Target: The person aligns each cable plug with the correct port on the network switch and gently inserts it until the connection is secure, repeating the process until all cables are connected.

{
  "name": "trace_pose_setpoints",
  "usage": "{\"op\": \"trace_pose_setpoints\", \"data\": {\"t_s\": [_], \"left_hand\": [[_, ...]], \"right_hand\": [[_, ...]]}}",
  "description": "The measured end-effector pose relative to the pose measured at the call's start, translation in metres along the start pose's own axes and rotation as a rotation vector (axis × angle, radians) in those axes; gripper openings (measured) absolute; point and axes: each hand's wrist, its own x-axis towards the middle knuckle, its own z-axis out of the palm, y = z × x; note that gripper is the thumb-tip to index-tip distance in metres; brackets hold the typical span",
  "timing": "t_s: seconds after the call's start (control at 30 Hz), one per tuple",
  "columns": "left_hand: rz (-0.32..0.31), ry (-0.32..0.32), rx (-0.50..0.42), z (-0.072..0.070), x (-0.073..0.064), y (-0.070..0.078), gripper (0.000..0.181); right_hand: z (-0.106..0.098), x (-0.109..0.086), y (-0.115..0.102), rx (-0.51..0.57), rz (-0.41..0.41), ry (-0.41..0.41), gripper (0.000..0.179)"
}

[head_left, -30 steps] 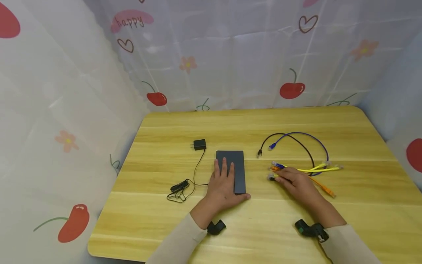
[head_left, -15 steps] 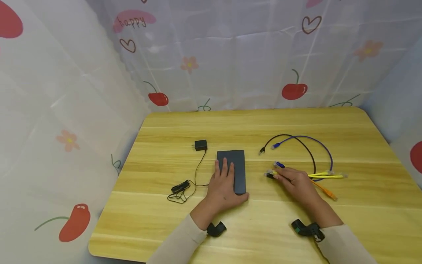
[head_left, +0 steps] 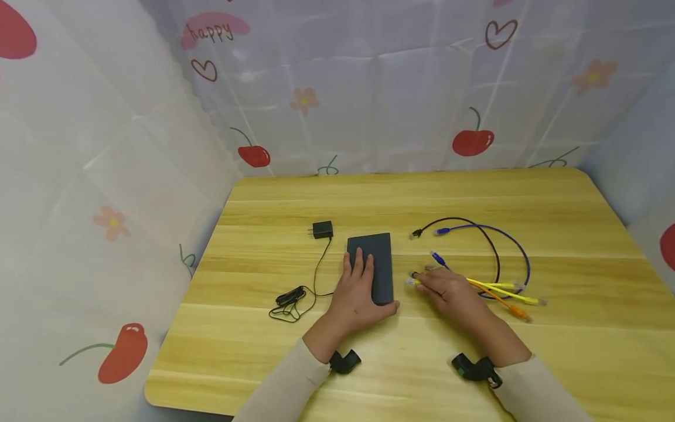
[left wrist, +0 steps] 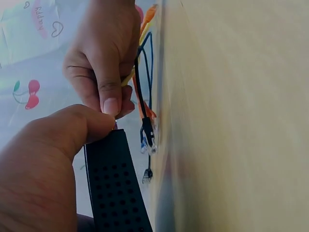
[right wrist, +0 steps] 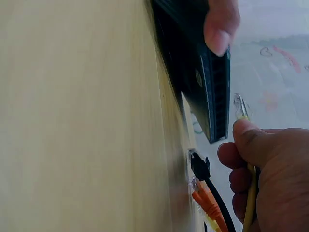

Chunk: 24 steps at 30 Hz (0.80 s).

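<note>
Cherry-printed white curtain [head_left: 364, 88] behind pale wooden tabletop [head_left: 295, 202]. Flat dark rectangular box [head_left: 382, 266] on tabletop under left hand [head_left: 354, 298], fingers spread across top. Right hand [head_left: 454, 293] pinches slim yellow cable [right wrist: 250, 200] just behind clear plug [right wrist: 240, 104], near box, apart. Step in hand, likely: presenting plug to ported edge [right wrist: 220, 96]. Next move seems to call for alignment, steady box.
</note>
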Motion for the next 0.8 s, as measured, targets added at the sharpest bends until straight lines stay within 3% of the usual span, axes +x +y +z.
{"op": "trace_pose_setpoints", "data": {"t_s": [0.23,0.53,0.8], "left_hand": [[0.009,0.017,-0.064,0.0,0.0,-0.003,0.113],[0.005,0.038,-0.092,-0.001,0.001,-0.003,0.114],[0.011,0.04,-0.079,-0.001,0.001,-0.004,0.116]], "right_hand": [[0.004,0.003,-0.015,-0.028,-0.031,-0.065,0.031],[0.008,0.004,-0.02,-0.017,-0.105,-0.067,0.029],[0.009,0.004,-0.025,-0.015,-0.123,-0.069,0.027]]}}
